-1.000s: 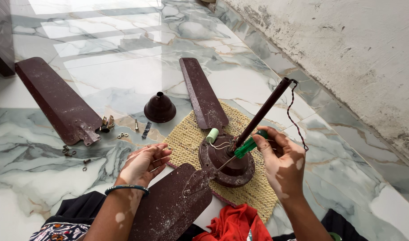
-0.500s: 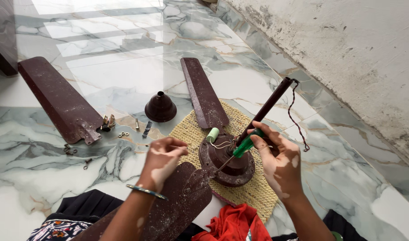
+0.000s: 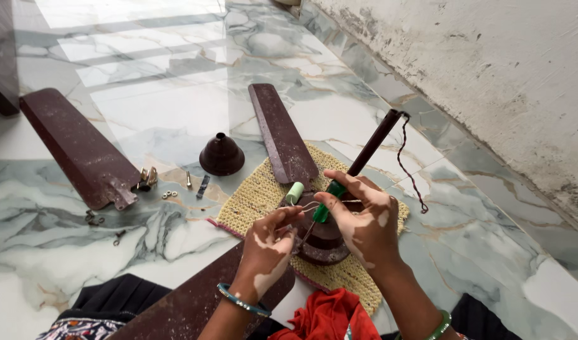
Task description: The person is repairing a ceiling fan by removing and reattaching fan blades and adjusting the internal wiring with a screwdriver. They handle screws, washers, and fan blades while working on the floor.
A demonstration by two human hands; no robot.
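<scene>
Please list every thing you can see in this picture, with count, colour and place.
fan blades: three, dark brown, on the floor around the motor
fan motor: one, brown, on the mat
rod: one, brown, rising from the motor
mat: one, beige, woven
cone cover: one, brown, on the floor
screws: several, metal, beside the left blade
red cloth: one, near edge
screwdriver: one, green handle
left hand: at the screwdriver's shaft
right hand: holds the screwdriver

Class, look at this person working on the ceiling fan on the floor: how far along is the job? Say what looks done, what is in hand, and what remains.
Done: two blades, one behind the fan motor and one in front, lie against it. In hand: the right hand holds a green-handled screwdriver; the left hand reaches to its tip. Left: the third blade, the dark cone cover and loose screws lie apart.
</scene>
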